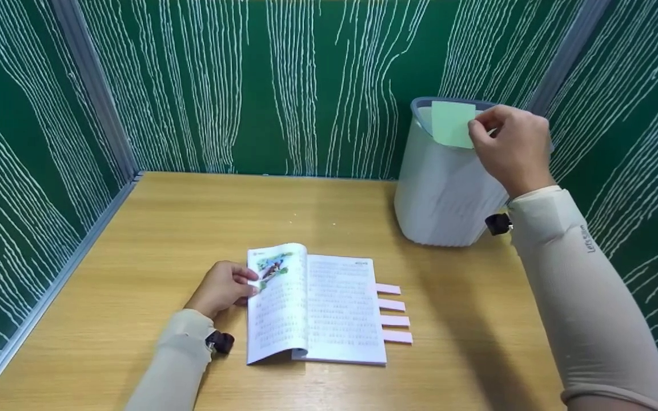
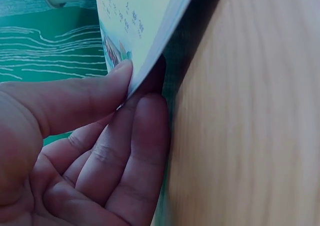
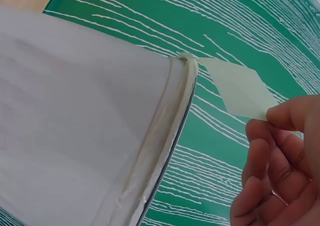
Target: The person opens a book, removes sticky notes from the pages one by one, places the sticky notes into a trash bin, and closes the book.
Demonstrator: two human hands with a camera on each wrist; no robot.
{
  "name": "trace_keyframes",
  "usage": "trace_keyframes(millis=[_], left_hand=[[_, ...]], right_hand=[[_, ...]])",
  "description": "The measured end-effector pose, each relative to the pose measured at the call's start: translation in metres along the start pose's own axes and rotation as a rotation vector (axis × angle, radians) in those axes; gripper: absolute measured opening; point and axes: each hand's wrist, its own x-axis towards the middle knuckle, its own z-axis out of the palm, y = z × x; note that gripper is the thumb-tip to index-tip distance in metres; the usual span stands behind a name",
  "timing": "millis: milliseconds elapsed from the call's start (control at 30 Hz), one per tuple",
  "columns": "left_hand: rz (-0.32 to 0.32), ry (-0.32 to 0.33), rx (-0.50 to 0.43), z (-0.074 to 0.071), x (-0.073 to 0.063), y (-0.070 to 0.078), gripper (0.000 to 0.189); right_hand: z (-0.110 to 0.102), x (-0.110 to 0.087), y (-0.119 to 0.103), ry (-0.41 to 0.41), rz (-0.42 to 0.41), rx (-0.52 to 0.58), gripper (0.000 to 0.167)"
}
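Right grip [image 1: 514, 142] pinches a green note [image 1: 452, 123] just above the bin [image 1: 443, 191]; left grip [image 1: 223, 288] pinches the open book [image 1: 340, 311] on the surface [image 1: 192, 211]. Discarding seems in hand, the next move likely calling for release.

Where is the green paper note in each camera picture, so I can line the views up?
Head: upper right, in front of the mouth of the white bin, the green paper note pinched by the right hand.
Left wrist: not in it; the left hand pinches the book there.
Right wrist: right of centre, between the bin's rim and the right hand.
Shared landmark: the green wall with white wavy lines, in all three.
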Motion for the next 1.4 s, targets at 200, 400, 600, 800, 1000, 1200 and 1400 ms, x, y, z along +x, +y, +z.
trace_keyframes(millis=[200,400,600,800,1000,1200,1400], left_hand=[[-0.016,0.022,-0.004,0.001,0.001,0.001,0.019],[-0.006,-0.019,-0.045,-0.001,0.001,0.000,0.019],[0.000,-0.046,-0.058,-0.005,0.003,-0.005,0.020],[0.019,-0.037,-0.032,-0.008,0.002,-0.004,0.021],[0.017,-0.040,-0.004,-0.010,0.002,-0.004,0.021],[0.015,-0.037,-0.009,-0.010,0.001,-0.004,0.021],[0.032,-0.036,0.002,-0.009,0.001,-0.005,0.020]], right_hand=[[-0.003,0.005,0.003,0.047,0.019,-0.027,0.046],[-0.003,0.009,0.009,0.050,0.026,-0.069,0.047],[-0.001,0.012,0.013,0.034,0.035,-0.082,0.047],[0.000,0.015,0.017,0.024,0.042,-0.088,0.047],[0.002,0.017,0.021,0.002,0.069,-0.093,0.047],[0.002,0.017,0.023,-0.011,0.080,-0.078,0.047],[0.002,0.016,0.023,-0.009,0.083,-0.086,0.046]])
